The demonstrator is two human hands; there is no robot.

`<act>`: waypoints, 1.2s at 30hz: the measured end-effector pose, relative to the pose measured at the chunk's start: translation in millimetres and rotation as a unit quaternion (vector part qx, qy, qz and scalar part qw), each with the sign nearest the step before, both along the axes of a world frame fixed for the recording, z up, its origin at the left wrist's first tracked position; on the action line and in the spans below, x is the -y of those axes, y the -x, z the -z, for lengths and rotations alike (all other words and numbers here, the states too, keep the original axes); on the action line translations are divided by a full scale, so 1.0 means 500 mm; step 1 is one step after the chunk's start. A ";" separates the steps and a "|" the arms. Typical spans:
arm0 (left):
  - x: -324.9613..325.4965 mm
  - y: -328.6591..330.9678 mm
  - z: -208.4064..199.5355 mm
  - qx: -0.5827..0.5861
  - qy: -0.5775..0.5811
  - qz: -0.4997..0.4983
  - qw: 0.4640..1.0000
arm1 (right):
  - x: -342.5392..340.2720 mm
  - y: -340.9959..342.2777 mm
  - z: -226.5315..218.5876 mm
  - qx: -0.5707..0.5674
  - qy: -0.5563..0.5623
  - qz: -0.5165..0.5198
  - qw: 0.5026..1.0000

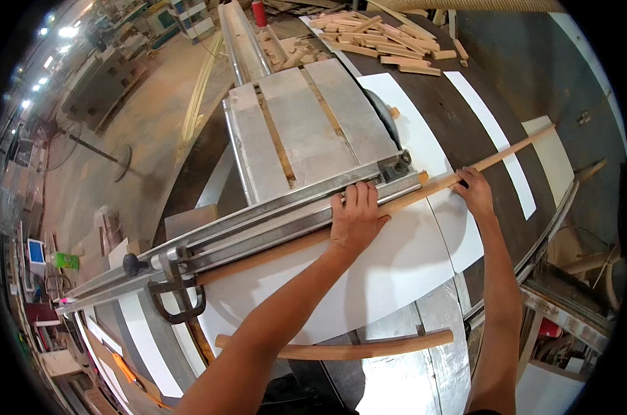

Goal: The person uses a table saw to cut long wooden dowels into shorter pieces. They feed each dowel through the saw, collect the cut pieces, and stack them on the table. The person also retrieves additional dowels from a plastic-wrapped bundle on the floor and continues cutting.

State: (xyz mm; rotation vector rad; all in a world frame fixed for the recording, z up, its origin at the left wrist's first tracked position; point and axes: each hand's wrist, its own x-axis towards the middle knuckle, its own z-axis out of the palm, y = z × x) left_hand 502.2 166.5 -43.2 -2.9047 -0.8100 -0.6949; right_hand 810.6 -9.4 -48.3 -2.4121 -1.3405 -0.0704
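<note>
A long, narrow wooden strip [497, 160] lies along the front side of a metal fence [279, 226], running from lower left to upper right. My left hand [355, 220] is closed over the fence, its fingers hooked on top and its thumb against the strip. Further right, my right hand [474, 192] pinches the same strip between thumb and fingers beyond the fence's end. The strip's left end meets a stop with a black handle [178, 304]. Part of the strip is hidden under my left hand. A dark curved saw blade or guard [381, 109] stands beyond the fence.
A second wooden strip [369, 348] lies nearest me on the metal table. Several short cut wooden pieces [389, 43] are heaped at the far right. White sheets [490, 131] cover parts of the dark tabletop. A ribbed hose [493, 5] crosses the top edge.
</note>
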 end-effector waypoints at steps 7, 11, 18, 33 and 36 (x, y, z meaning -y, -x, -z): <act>-0.009 0.007 -0.006 0.033 -0.007 0.031 0.999 | -0.003 -0.001 0.005 0.018 0.010 0.008 1.000; -0.014 0.007 -0.007 0.038 -0.015 0.038 0.998 | -0.006 -0.007 0.005 0.030 0.004 -0.015 0.999; -0.015 0.008 -0.006 0.043 -0.020 0.042 0.998 | 0.022 -0.075 -0.003 0.018 -0.001 -0.033 0.999; -0.008 0.003 -0.007 0.032 -0.010 0.039 0.999 | 0.031 -0.111 0.006 0.031 -0.020 -0.023 0.999; -0.008 0.002 -0.009 0.039 -0.018 0.040 0.998 | 0.034 -0.115 0.007 0.029 -0.029 -0.028 0.999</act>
